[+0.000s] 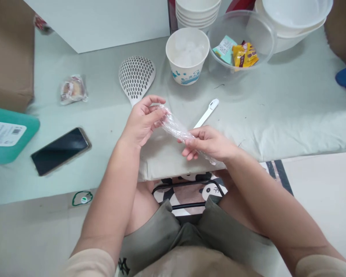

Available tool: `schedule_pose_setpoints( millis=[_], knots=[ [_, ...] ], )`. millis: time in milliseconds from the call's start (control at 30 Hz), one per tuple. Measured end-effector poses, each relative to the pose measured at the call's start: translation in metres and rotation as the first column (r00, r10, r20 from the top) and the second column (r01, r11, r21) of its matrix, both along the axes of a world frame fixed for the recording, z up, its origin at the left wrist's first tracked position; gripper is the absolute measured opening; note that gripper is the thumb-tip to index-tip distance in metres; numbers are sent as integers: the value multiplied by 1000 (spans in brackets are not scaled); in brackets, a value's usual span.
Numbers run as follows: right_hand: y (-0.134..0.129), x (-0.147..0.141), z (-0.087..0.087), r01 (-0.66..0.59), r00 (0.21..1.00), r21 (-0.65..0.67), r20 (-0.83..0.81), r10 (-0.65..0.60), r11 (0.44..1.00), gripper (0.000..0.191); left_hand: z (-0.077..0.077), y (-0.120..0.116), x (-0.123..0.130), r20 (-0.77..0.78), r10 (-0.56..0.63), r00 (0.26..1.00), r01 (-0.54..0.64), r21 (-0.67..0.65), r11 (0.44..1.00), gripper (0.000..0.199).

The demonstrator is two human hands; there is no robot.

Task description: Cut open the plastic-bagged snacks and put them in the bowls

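Observation:
Stretched between both hands is a crumpled strip of clear plastic wrap (174, 127). My left hand (145, 119) pinches its upper end between thumb and fingers. Lower down, my right hand (206, 143) grips the other end, and a loose tip pokes out below the palm. A white plastic handle-like piece (207, 112) lies on the table just beyond my right hand, its near end hidden. Behind my left hand rests a pale slotted skimmer (137, 75), its handle covered by the fingers.
A paper cup (187, 73) with translucent white contents stands beside a clear bowl (242, 19) holding small packets. Stacked cups (198, 15) and bowls (294, 34) line the back. To the left are a phone (60, 150), a wrapped snack (73, 90), a teal container (5, 134) and a cardboard box (10, 54).

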State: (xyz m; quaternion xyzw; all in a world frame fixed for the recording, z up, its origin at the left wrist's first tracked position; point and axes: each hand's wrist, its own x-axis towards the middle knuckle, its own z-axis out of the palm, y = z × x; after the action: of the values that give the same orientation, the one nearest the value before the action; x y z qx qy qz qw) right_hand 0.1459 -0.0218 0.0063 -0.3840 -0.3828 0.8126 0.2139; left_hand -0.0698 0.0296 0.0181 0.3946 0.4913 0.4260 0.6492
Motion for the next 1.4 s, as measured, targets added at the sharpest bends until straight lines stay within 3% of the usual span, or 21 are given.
schedule_pose_setpoints(
  millis=[167,400,500,733,933,1167,1300,1400],
  knots=[
    [0,2,1,16,999,-79,-31,-19,997,47,-5,3,-10,103,17,995,-27,96,995,39],
    [0,-1,-4,-31,996,43,-86,35,999,39,-6,1,-15,157,-81,984,51,188,981,44],
    [1,-1,-4,-64,994,76,-84,71,995,42,-9,1,-16,92,-72,993,52,202,978,41],
    [0,1,-5,-86,994,78,-64,91,993,47,-17,8,-21,112,26,993,-52,239,970,39],
    [-1,2,-6,17,997,-7,-78,-18,1000,51,-20,16,-28,196,46,980,-100,276,956,39],
    [3,8,-4,-163,987,102,7,163,981,50,-13,14,-23,134,203,970,-225,179,958,40],
    [3,10,-2,-236,969,208,-26,247,949,49,-15,18,-25,144,266,953,-285,131,949,55],
    [3,11,-1,-250,960,295,-52,276,922,48,-19,20,-28,100,274,956,-286,142,947,54]
  ],
)
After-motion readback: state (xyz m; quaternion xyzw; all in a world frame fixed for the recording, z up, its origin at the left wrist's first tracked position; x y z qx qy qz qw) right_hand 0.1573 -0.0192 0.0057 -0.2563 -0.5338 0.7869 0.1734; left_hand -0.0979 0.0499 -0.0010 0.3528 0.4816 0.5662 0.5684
